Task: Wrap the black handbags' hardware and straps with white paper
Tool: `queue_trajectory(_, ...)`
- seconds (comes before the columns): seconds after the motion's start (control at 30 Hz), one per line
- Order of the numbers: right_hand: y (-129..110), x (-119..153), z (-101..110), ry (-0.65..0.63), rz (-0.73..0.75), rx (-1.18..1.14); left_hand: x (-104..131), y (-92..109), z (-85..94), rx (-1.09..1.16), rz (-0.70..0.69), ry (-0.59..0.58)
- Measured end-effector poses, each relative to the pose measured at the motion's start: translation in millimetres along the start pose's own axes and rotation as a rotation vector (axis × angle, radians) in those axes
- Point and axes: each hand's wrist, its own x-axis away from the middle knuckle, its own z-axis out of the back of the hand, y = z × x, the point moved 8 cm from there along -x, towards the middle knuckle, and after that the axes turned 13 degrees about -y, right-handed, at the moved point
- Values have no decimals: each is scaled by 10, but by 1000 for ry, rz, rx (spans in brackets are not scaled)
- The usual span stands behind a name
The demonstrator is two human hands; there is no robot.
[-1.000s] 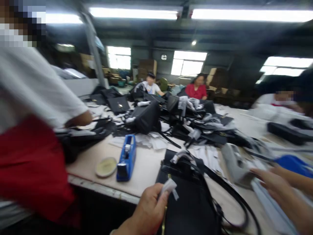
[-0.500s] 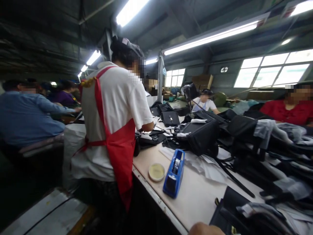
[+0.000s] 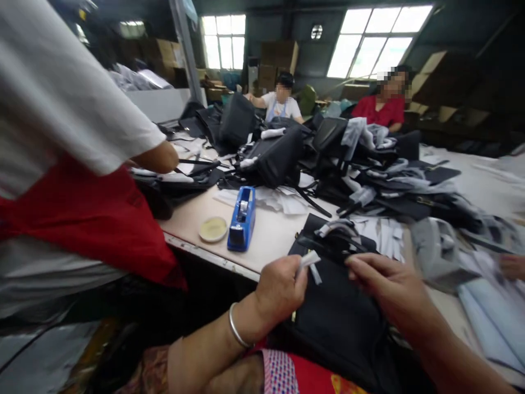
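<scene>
A black handbag (image 3: 328,312) lies in front of me at the table's edge, its handle (image 3: 338,227) partly wrapped in pale, clear-looking film. My left hand (image 3: 283,284), with a silver bangle at the wrist, is closed on a small white strip (image 3: 308,259) above the bag's left side. Over the bag's right side, my right hand (image 3: 381,287) has thumb and forefinger pinched together. What sits in that pinch, if anything, is too small to make out. A blue tape dispenser (image 3: 241,221) stands beyond the bag, beside a round dish (image 3: 213,229) with something yellowish in it.
Several black bags (image 3: 279,156) with white-wrapped handles are heaped across the table (image 3: 266,246). White paper strips (image 3: 383,235) lie behind my bag. A grey tape dispenser (image 3: 438,251) stands right, near another person's hand (image 3: 512,267). A co-worker in a red apron (image 3: 90,219) stands close left.
My view has swung right and down. Both my hands have come into sight over the handbag, the left one holding a white strip; earlier only part of one hand showed at the bottom edge.
</scene>
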Motion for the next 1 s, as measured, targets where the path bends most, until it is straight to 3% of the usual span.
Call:
queue_trajectory(0.1,-102,-53,-513,-167,-42,-25,-10,11,-76,-157,-13,-23)
queue_trajectory(0.2,-69,-146,-742,-137,-100,-81,17,23,-112,-295,-16,-18)
queue_trajectory(0.47,282,-116,-691,-39,-257,-138,2,126,-162,-465,-61,3)
queue_trajectory(0.7,242,-45,-739,-48,-234,-167,-18,25,-159,-423,-16,-8)
queue_trajectory(0.87,249,8,-724,32,-170,-141,-36,-63,-136,-243,6,-17)
queue_trajectory(1.0,196,-51,-744,41,-94,-131,-57,-156,-67,159,45,-70)
